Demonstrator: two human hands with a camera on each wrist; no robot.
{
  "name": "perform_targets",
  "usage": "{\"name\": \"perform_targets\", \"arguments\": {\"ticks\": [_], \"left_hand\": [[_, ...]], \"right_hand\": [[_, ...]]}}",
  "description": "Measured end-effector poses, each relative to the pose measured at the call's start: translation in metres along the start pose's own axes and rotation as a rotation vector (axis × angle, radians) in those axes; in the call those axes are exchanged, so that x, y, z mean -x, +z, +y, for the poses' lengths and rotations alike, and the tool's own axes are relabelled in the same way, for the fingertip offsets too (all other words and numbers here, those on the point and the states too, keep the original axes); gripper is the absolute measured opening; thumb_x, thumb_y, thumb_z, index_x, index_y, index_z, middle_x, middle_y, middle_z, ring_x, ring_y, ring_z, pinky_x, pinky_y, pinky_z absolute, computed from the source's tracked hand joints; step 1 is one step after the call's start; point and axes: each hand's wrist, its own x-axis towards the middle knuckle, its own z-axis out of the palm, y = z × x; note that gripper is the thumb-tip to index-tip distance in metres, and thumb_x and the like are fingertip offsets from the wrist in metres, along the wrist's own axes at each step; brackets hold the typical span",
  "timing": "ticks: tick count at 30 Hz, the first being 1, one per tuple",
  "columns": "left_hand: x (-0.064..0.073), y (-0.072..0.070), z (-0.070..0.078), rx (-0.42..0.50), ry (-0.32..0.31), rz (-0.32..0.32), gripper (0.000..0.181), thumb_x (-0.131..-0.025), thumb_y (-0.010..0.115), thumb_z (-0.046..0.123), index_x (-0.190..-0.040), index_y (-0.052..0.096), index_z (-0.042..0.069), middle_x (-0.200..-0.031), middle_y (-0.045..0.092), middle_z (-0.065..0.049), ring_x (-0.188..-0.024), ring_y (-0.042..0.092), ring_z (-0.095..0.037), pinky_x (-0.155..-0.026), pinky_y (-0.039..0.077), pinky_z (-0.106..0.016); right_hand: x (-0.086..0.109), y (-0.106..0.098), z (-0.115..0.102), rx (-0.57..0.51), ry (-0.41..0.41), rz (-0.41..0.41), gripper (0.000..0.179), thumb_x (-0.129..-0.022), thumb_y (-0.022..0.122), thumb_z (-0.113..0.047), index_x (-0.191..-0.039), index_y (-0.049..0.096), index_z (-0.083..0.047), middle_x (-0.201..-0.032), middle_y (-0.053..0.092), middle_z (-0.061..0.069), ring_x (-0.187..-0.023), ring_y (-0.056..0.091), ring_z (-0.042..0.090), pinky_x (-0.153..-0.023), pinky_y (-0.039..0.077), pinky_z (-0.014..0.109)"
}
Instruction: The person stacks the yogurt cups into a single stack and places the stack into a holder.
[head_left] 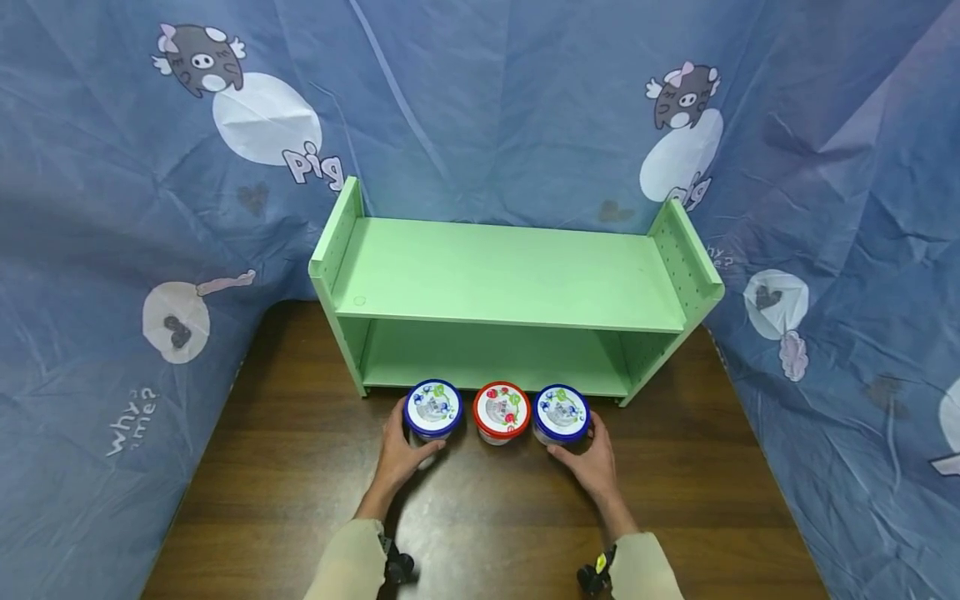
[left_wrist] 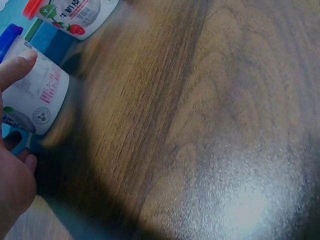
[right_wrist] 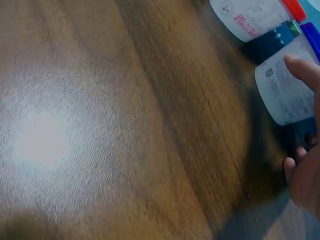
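Three round white tubs with fruit-printed lids stand in a row before the shelf's lower opening. My left hand (head_left: 400,454) grips the left blue-lidded tub (head_left: 433,406), its thumb (left_wrist: 21,67) against the tub's wall in the left wrist view. On the other side, my right hand (head_left: 597,463) holds the right blue-lidded tub (head_left: 562,412) between thumb and fingers; in the right wrist view the thumb (right_wrist: 303,70) lies on its printed side. Between them is a red-lidded tub (head_left: 501,408), touched by neither hand. The fingers behind both held tubs are mostly hidden.
A light green two-level shelf (head_left: 495,275) stands just beyond the tubs, its side panels rising at left and right. Under everything is a dark wooden tabletop (head_left: 495,533). A blue cloth (head_left: 480,108) with pig prints hangs behind and along both sides.
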Motion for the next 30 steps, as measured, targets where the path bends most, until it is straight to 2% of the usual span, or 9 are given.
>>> {"name": "perform_targets", "arguments": {"ticks": [8,15,22,30], "left_hand": [[0.000,0.007,-0.005,0.067,0.020,0.039,0.103,-0.062,0.090,0.010,-0.150,0.037,0.001,-0.148,0.047,-0.026,-0.136,0.041,-0.045,-0.117,0.028,-0.063],[0.000,0.011,-0.009,0.060,-0.028,0.044,0.103,-0.062,0.091,0.007,-0.150,0.038,0.001,-0.147,0.048,-0.026,-0.135,0.041,-0.042,-0.118,0.029,-0.061],[0.000,0.015,-0.005,0.067,-0.044,0.066,0.099,-0.062,0.090,0.007,-0.148,0.041,0.000,-0.142,0.051,-0.027,-0.134,0.043,-0.043,-0.118,0.029,-0.062],[-0.003,0.014,-0.006,0.056,-0.050,0.089,0.092,-0.065,0.091,0.010,-0.145,0.045,0.002,-0.138,0.052,-0.026,-0.131,0.044,-0.041,-0.118,0.032,-0.058]], "right_hand": [[-0.002,0.006,0.000,-0.045,-0.037,0.051,0.099,-0.068,0.090,-0.017,-0.148,0.035,0.004,-0.146,0.047,0.031,-0.137,0.045,0.046,-0.115,0.036,0.060],[-0.002,0.008,0.001,-0.073,-0.039,0.065,0.097,-0.068,0.089,-0.013,-0.147,0.036,0.005,-0.146,0.048,0.030,-0.138,0.044,0.046,-0.116,0.034,0.060],[-0.003,0.011,0.000,-0.118,-0.045,0.075,0.095,-0.068,0.089,-0.010,-0.147,0.038,0.004,-0.145,0.049,0.030,-0.138,0.044,0.045,-0.117,0.033,0.060],[-0.006,0.014,-0.002,-0.139,-0.011,0.071,0.094,-0.069,0.089,-0.010,-0.147,0.038,0.002,-0.146,0.049,0.028,-0.139,0.043,0.044,-0.118,0.032,0.059]]}}
